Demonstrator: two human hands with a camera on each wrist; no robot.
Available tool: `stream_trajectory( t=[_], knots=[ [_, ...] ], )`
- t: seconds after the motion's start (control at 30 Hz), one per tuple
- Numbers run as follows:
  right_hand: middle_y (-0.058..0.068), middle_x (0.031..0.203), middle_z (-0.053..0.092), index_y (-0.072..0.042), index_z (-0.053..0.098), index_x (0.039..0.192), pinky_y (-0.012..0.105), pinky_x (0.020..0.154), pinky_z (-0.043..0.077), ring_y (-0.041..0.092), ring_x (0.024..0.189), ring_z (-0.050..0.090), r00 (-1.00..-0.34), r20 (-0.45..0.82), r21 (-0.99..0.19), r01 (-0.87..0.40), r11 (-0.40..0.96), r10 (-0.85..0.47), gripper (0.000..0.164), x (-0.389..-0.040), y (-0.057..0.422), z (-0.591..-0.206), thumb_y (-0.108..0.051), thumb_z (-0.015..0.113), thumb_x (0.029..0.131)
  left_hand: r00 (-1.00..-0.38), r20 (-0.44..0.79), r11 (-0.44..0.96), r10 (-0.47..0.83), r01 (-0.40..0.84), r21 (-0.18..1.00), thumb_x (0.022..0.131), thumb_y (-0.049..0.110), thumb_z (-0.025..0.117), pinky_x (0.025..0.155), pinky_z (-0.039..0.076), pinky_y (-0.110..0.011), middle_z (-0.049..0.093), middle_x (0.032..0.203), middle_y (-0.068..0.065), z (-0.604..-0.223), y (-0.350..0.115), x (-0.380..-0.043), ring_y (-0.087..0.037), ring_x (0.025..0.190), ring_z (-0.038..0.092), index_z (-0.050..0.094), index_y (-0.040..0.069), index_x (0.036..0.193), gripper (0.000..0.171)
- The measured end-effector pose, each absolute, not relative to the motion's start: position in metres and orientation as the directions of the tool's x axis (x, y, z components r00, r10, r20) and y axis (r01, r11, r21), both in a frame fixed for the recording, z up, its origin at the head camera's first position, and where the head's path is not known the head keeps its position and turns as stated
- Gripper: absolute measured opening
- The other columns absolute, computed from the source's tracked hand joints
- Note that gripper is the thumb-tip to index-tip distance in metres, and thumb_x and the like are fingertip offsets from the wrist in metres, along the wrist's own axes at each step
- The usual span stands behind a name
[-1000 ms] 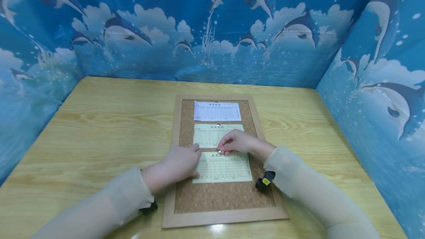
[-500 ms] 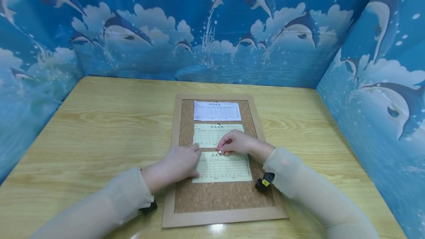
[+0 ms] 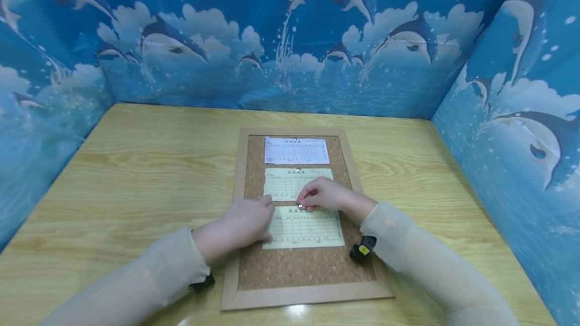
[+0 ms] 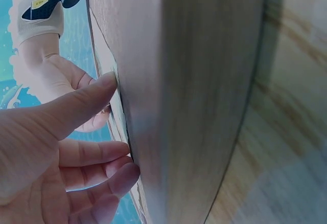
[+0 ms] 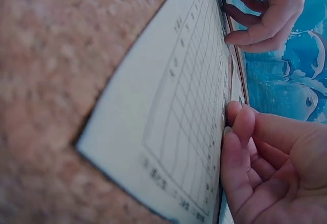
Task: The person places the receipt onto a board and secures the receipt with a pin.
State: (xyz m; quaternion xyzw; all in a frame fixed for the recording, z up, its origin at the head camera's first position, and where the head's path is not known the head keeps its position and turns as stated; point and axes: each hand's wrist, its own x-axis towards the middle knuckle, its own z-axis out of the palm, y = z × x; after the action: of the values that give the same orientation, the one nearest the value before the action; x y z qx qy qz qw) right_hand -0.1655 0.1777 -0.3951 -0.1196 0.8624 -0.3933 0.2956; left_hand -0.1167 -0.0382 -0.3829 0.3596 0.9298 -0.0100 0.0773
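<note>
A framed cork board (image 3: 308, 268) lies on the table with three printed paper slips in a column. My right hand (image 3: 323, 193) pinches a small silver thumbtack (image 3: 299, 206) at the top middle of the lowest green slip (image 3: 310, 230). In the right wrist view, the thumb and forefinger of that hand (image 5: 276, 168) meet around the tack (image 5: 228, 130), mostly hiding it. Relaxed fingers of my left hand (image 3: 244, 221) rest on the same slip's left edge, its thumb near the lower corner. The left wrist view shows that hand (image 4: 66, 152) over the board's side.
Above lie a middle green slip (image 3: 281, 185) and a pale violet slip (image 3: 296, 151), each with a silver tack at its top. The board's wooden frame (image 3: 308, 296) surrounds the cork. Dolphin-print curtains (image 3: 204, 79) border the wooden table (image 3: 172, 165) at the back and sides.
</note>
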Motion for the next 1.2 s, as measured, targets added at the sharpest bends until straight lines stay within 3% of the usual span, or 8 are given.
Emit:
stream_trajectory(
  t=[0.33,0.77,0.97,1.2],
  knots=[
    [0.003,0.076,0.065,-0.003,0.070,0.091,0.025,0.062,0.051,0.012,0.066,0.060,-0.798,-0.433,-0.767,0.080,0.637,-0.420,0.009,-0.1656,0.1781,-0.3970,-0.007,0.062,0.089,-0.733,-0.175,0.748,0.657,0.662,0.036,0.070,0.045,0.077,0.057,0.052,-0.036,0.057,0.096,-0.006,-0.3832,-0.0374,-0.1181,-0.019,0.071,0.061,0.064,0.003,0.105,0.056],
    [0.002,0.074,0.065,-0.003,0.070,0.089,0.023,0.059,0.049,0.010,0.063,0.057,-0.810,-0.412,-0.763,0.057,0.644,-0.418,0.009,-0.1633,0.1772,-0.3982,-0.007,0.062,0.089,-0.728,-0.171,0.742,0.664,0.670,0.033,0.071,0.045,0.076,0.059,0.053,-0.036,0.060,0.105,-0.009,-0.3831,-0.0377,-0.1179,-0.020,0.075,0.063,0.064,0.002,0.106,0.057],
    [0.000,0.071,0.063,-0.006,0.070,0.087,0.024,0.059,0.048,0.011,0.063,0.056,-0.817,-0.376,-0.734,-0.026,0.679,-0.437,0.009,-0.1621,0.1761,-0.3966,-0.008,0.062,0.089,-0.729,-0.174,0.744,0.661,0.667,0.033,0.071,0.045,0.076,0.061,0.053,-0.036,0.059,0.111,-0.011,-0.3819,-0.0377,-0.1175,-0.023,0.079,0.064,0.064,0.002,0.107,0.058],
    [-0.004,0.073,0.063,-0.010,0.070,0.084,0.024,0.064,0.047,0.010,0.067,0.055,-0.826,-0.330,-0.662,-0.144,0.736,-0.458,0.007,-0.1594,0.1727,-0.3946,-0.009,0.064,0.086,-0.728,-0.163,0.740,0.666,0.672,0.025,0.070,0.046,0.076,0.059,0.053,-0.037,0.059,0.106,-0.009,-0.3814,-0.0381,-0.1171,-0.021,0.076,0.063,0.064,0.003,0.104,0.056]
  ],
)
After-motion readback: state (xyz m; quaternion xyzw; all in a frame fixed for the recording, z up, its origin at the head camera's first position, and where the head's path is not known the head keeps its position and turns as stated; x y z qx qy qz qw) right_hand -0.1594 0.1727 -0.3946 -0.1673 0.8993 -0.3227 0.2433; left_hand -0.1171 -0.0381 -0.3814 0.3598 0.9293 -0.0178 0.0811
